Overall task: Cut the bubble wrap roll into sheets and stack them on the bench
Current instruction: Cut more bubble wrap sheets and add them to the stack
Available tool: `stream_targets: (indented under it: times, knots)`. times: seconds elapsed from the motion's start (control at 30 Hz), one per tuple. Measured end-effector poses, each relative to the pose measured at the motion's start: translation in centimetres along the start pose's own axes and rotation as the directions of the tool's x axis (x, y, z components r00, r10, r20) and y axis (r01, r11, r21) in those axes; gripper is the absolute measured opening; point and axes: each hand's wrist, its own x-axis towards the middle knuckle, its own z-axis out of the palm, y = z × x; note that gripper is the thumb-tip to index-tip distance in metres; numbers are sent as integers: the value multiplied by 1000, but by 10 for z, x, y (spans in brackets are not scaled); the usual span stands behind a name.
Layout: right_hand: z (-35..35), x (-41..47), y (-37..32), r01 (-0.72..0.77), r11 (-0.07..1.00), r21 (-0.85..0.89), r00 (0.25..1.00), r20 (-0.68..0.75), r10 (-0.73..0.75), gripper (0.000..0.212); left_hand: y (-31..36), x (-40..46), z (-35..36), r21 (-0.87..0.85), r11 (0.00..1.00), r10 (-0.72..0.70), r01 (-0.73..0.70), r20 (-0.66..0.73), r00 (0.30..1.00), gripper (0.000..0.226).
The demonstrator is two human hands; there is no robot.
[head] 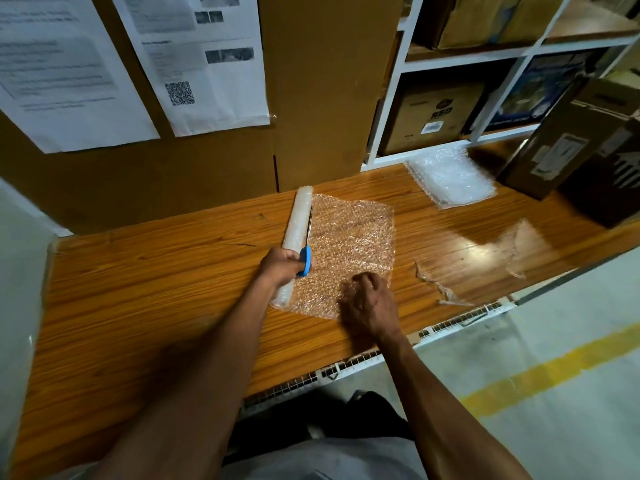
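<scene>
Cutting is the step in hand: on the bench [138,289] the stack [450,181] waits far right, the roll [296,226] lies mid-bench, its unrolled sheet [349,237] spread rightward; right hand [369,306] clenched, pinning the sheet's near edge, left hand [280,268] grasping blue scissors [304,261] along the roll; next, likely, snipping farward, keeping the sheet taut

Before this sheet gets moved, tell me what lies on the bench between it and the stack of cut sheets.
Nothing visible does. Bare bench runs from the unrolled sheet to the stack at the far right. The clear plastic scraps lie nearer the front edge, off that line.
</scene>
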Motion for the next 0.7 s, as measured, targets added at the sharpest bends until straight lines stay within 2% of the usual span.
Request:
stream_targets:
  times: [0.1, 0.23, 0.3, 0.37, 0.4, 0.47, 0.53, 0.63, 0.7]
  knots:
    - [1, -14, -12, 92, 996, 15, 990, 105, -93, 60, -1, -11, 8, 73, 997, 14, -11, -38, 999, 21]
    - [-1, -30, -11, 238, 966, -99, 965, 138, -224, 51, -9, -38, 15, 18, 1000, -25, 24, 49, 998, 22]
    - [0, -33, -7, 206, 975, -78, 966, 175, -190, 47, -17, -54, 20, 3, 998, -64, 64, 89, 994, 16]
    - [-2, -36, -8, 86, 995, 43, 973, 211, -93, 34, -30, -68, 23, 47, 994, -105, 100, 104, 989, 14]
    - [-1, -37, -8, 30, 992, 123, 973, 223, -57, 30, -38, -73, 23, 92, 989, -122, 112, 106, 987, 17]
    - [3, -38, -6, -76, 962, 264, 976, 217, 18, 35, -50, -87, 23, 148, 979, -157, 138, 125, 980, 29]
    - [5, -39, -7, -104, 951, 292, 974, 221, 38, 34, -59, -103, 26, 125, 980, -173, 153, 168, 971, 36]
    - [6, -42, -9, -122, 954, 274, 972, 229, 58, 33, -68, -124, 33, 86, 977, -207, 195, 177, 962, 20]
    - [8, -40, -10, -122, 965, 234, 973, 219, 70, 35, -74, -134, 35, 86, 970, -240, 227, 192, 952, 26]
